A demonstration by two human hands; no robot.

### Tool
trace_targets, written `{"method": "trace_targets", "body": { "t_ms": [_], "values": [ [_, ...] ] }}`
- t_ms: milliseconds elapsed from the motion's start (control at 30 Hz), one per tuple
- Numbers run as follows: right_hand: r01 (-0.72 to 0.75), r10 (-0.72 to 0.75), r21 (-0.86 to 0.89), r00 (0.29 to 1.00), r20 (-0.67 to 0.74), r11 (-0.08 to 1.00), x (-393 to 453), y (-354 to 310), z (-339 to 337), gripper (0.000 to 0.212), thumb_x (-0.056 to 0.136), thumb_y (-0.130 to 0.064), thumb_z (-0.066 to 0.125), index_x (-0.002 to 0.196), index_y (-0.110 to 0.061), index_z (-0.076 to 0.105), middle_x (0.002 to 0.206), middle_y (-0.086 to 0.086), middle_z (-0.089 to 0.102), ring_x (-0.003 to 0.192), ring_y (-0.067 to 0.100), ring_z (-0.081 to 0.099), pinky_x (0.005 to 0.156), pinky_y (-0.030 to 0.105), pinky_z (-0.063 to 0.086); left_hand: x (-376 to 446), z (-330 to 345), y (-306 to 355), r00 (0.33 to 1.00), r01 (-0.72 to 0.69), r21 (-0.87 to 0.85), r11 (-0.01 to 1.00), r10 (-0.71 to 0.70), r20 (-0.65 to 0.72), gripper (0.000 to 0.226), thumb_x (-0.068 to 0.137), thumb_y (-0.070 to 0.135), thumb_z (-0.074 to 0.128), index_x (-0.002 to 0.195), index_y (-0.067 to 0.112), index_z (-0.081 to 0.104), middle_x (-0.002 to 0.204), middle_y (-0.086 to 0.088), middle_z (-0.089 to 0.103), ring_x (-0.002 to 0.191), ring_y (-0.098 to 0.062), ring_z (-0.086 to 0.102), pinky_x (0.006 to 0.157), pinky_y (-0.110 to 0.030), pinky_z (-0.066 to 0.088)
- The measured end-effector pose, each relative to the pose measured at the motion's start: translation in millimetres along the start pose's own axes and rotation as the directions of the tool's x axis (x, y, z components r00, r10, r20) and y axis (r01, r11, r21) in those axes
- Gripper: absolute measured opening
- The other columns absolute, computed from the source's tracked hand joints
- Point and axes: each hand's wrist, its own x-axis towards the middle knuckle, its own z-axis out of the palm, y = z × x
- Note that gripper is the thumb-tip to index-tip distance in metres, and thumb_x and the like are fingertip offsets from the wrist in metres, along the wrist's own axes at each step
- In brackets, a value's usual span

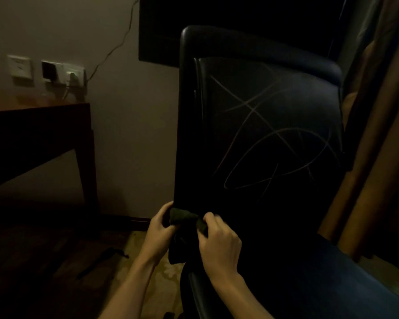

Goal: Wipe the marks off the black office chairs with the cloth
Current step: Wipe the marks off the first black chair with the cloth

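Both hands — left hand (160,223), right hand (218,240) — pinch the cloth (182,217) at lower centre; the marks (274,134) lie up-right on the chair back (217,180), nearer the right hand.

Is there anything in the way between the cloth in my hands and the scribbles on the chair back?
Nothing visible. Both hands, left hand and right hand, grip the cloth at the backrest's lower edge; the marks lie above on bare backrest.

My fingers (207,221) hide part of the cloth (181,217); the chair (274,134) seat runs off the frame's right edge.
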Motion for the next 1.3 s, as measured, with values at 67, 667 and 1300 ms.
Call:
{"method": "trace_targets", "body": {
  "t_ms": [67, 667, 1300],
  "values": [
    [0.04, -0.037, 0.056, 0.998, -0.055, 0.998, 10.2, -6.1, -10.9, 0.023, 0.075, -0.024, 0.08, 0.08, -0.023, 0.058, 0.073, -0.009, 0.058, 0.059, 0.009, 0.058, 0.048, 0.019, 0.041, 5.1, 0.7, 5.0, 1.0, -0.022, 0.0, 1.0, 0.022, -0.007, 0.024, 0.092, 0.01, 0.065, 0.114, 0.02, 0.064, 0.105, -0.001, 0.071, 0.099, -0.014, 0.069, 0.077, -0.025, 0.056],
    [0.125, -0.138, -0.113, 0.984, -0.113, 0.986, 243.8, -103.0, -146.5, 0.022, 0.091, -0.035, 0.059, 0.11, -0.022, 0.061, 0.108, 0.007, 0.067, 0.103, 0.032, 0.063, 0.076, 0.035, 0.045, 126.8, 20.7, 208.0, 0.942, -0.271, 0.007, 0.962, 0.267, -0.203, 0.018, 0.089, 0.043, 0.065, 0.093, 0.027, 0.071, 0.094, -0.001, 0.074, 0.092, -0.017, 0.07, 0.085, -0.044, 0.057],
    [0.068, -0.068, 0.19, 0.998, -0.003, 0.979, -6.0, -10.8, 9.2, 0.018, 0.079, -0.003, 0.067, 0.091, -0.014, 0.059, 0.09, 0.002, 0.054, 0.065, 0.022, 0.059, 0.053, 0.033, 0.051, -15.2, 13.0, -8.0, 0.901, 0.0, 0.344, 0.939, 0.149, -0.407, 0.044, 0.077, 0.005, 0.074, 0.111, 0.023, 0.053, 0.108, -0.001, 0.056, 0.098, -0.016, 0.055, 0.084, -0.027, 0.048]
  ]
}}
